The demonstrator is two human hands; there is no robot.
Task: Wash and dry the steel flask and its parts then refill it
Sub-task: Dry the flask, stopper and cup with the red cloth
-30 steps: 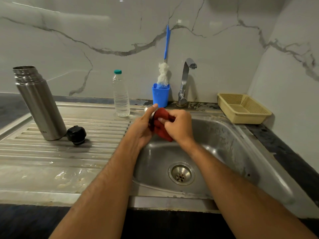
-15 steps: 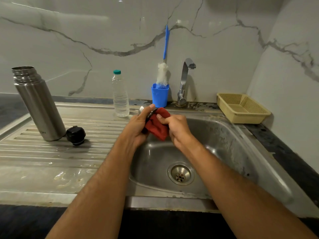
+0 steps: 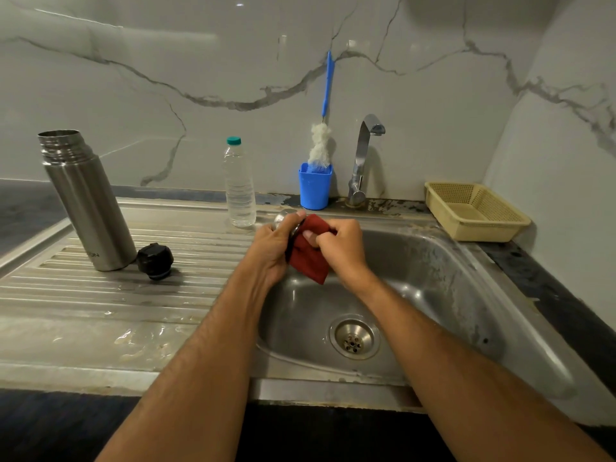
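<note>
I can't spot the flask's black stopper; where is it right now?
In the head view, the black stopper lies on the ribbed draining board left of the sink, right beside the base of the open steel flask.

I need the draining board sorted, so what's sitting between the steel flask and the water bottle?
In the head view, only the black stopper lies there, right beside the steel flask; ribbed board runs to the water bottle.

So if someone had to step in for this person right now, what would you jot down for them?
Left hand grips the steel cup lid over the sink.
Right hand pinches the red cloth against the lid.
Steel flask stands open on the drainboard, the black stopper beside it.
Water bottle stands capped behind them.
Drying of the lid is under way.
Left: finish drying, refill the flask, close it. Whether flask and stopper are dry, I cannot tell.
</note>
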